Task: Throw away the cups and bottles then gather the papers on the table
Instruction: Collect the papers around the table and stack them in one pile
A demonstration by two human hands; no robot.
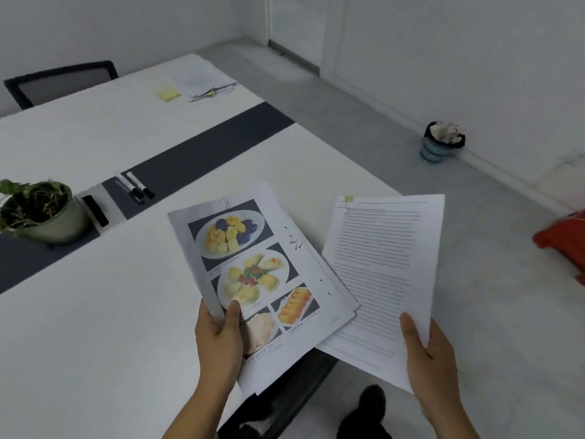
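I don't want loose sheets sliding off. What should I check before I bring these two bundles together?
1. Left hand grips the photo pages: ok.
2. Right hand grips the text pages: ok.
3. Paper clip on the text pages: ok.
4. Bundles aligned: not ok, angled, edges overlapping.
5. All papers gathered: not ok, far stack lies on the table.
6. Cups, bottles off the table: ok, none in view.
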